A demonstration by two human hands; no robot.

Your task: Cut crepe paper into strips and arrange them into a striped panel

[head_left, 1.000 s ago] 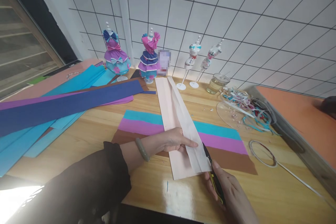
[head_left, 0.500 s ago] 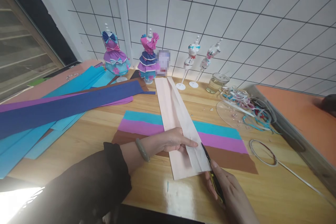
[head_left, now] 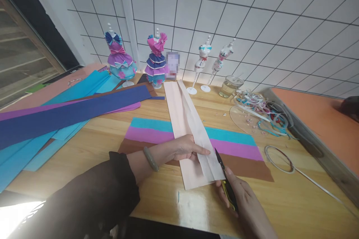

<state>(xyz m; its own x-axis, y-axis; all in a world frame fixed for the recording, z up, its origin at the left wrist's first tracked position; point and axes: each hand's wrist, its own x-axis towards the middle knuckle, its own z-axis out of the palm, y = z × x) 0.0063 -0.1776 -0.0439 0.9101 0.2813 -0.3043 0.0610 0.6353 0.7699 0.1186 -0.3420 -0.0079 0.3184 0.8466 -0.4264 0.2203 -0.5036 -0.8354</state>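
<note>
A long pale pink strip of crepe paper (head_left: 175,112), with a whitish layer folded over its right side, runs away from me across the table. My left hand (head_left: 189,147) pinches that strip near its front end, thumb on top and fingers underneath. In my right hand (head_left: 241,194) are scissors (head_left: 229,190) with black blades and a yellow-and-black handle. Their blades lie along the right edge of the whitish layer, pointing away from me. Under the pink strip, turquoise (head_left: 151,124), purple (head_left: 238,149) and brown (head_left: 244,168) strips lie side by side.
Blue and purple paper strips (head_left: 75,110) are piled at left. Two dressed miniature mannequins (head_left: 155,63) and two barer ones (head_left: 202,59) stand along the tiled wall. A glass cup (head_left: 230,86), tangled ribbons (head_left: 263,108) and a ribbon roll (head_left: 279,159) lie at right.
The scissors' blades have opened slightly and stand a little apart from the paper's edge. My left hand keeps its hold. The whole view has shifted slightly.
</note>
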